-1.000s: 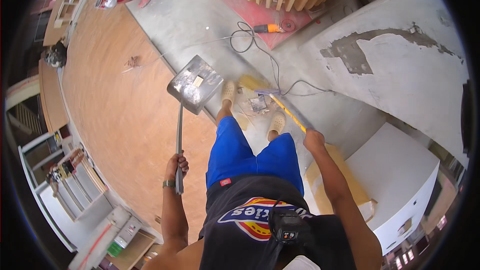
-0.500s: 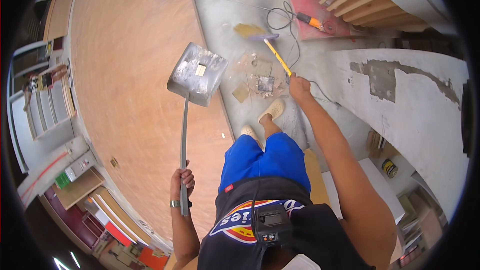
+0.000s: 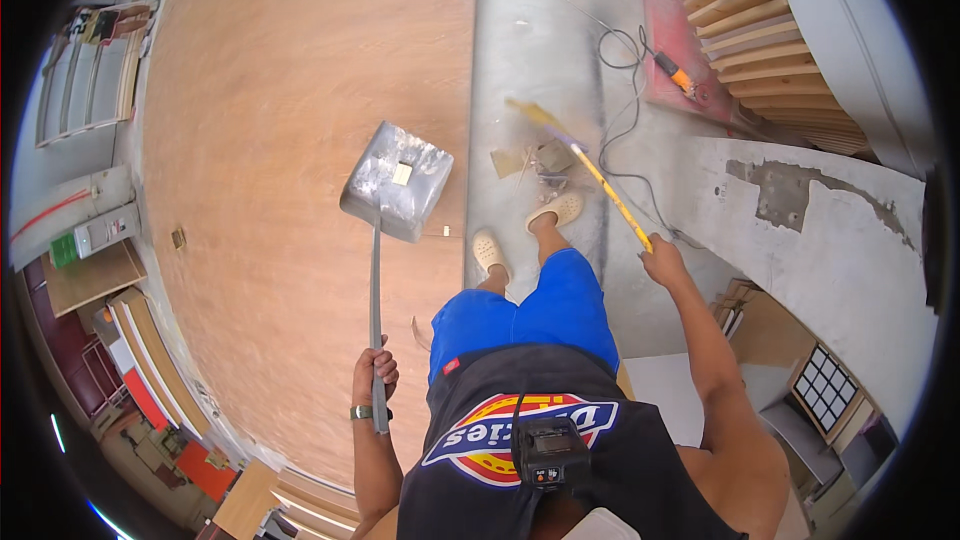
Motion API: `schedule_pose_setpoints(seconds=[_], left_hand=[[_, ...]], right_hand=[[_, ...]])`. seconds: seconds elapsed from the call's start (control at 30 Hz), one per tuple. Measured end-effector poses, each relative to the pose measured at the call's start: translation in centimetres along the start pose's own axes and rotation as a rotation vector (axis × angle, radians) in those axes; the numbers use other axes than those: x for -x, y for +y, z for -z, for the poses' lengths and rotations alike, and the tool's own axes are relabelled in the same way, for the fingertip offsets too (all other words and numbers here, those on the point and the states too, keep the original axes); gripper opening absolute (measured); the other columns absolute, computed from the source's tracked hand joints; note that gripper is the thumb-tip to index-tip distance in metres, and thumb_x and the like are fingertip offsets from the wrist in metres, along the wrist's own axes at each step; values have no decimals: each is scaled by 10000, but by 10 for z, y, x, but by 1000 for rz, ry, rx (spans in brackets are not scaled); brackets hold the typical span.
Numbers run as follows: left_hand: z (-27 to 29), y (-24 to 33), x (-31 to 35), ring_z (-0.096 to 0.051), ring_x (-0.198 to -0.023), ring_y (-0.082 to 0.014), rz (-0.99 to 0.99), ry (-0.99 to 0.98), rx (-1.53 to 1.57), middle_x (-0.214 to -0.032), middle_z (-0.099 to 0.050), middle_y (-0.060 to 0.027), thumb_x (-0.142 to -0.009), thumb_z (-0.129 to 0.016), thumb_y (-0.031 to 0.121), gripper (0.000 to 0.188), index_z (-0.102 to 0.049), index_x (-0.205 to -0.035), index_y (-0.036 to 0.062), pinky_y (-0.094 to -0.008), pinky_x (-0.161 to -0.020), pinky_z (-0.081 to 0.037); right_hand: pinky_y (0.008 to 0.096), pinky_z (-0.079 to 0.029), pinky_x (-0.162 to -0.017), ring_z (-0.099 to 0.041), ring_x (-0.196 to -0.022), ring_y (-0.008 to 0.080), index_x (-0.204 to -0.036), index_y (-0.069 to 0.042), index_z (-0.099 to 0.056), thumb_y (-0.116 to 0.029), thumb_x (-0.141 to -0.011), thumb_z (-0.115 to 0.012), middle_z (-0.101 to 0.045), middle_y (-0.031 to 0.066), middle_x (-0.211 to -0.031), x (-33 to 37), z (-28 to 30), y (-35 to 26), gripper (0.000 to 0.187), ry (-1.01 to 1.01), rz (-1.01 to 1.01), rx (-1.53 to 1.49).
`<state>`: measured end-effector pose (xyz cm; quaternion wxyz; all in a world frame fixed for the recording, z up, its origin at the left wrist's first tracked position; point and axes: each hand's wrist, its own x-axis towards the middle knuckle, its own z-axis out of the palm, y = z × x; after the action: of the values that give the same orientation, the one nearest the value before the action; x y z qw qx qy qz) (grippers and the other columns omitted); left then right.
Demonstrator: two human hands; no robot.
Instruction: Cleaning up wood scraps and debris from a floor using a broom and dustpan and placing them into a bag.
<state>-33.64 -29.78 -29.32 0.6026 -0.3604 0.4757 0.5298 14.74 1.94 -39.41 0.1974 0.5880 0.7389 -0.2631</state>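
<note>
My left hand (image 3: 377, 377) is wrapped round the grey handle of a metal dustpan (image 3: 410, 202). Its pan is tilted over the brown wooden sheet, with a small pale piece in it. In my right hand (image 3: 664, 260) is the yellow handle of a broom (image 3: 612, 195). The broom's yellowish bristles are smeared by motion above the grey floor. Just below the broom head lies a heap of debris (image 3: 553, 158) with thin square pieces and scraps, partly hidden by the broom. A flat tan square (image 3: 508, 162) lies at its left side.
An orange-and-black power tool (image 3: 676, 73) lies on a red board at the far right, its black cord (image 3: 632, 130) looping over the floor. Wooden slats (image 3: 775, 45) stand behind it. The large wooden sheet (image 3: 300, 90) has a raised-looking edge along the grey floor. My feet wear cream clogs (image 3: 490, 252).
The broom has swept nearer to me and its head now covers part of the debris heap. My right hand has moved right and down. The dustpan stays in my left hand; my view has shifted.
</note>
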Motion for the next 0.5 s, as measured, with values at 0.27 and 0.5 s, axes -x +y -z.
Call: schedule_pose_setpoints(seconds=[0.27, 0.5], left_hand=[[84, 7, -14, -369, -396, -79, 55, 5, 61, -533, -384, 34, -826, -458, 99, 228, -515, -1045, 68, -214, -353, -346], [109, 6, -24, -375, -395, -77, 102, 43, -4, -528, -391, 41, -838, -449, 117, 229, -538, -1044, 72, -220, -357, -344]], right_hand=[[302, -365, -474, -453, -519, 118, -831, -17, -592, -279, -840, -534, -524, 32, -611, -106, -78, -108, 268, -217, -188, -865], [318, -354, -422, -446, -474, 124, -791, -53, -595, -263, -838, -556, -534, 33, -620, -141, -140, -138, 219, -377, -495, -1042]])
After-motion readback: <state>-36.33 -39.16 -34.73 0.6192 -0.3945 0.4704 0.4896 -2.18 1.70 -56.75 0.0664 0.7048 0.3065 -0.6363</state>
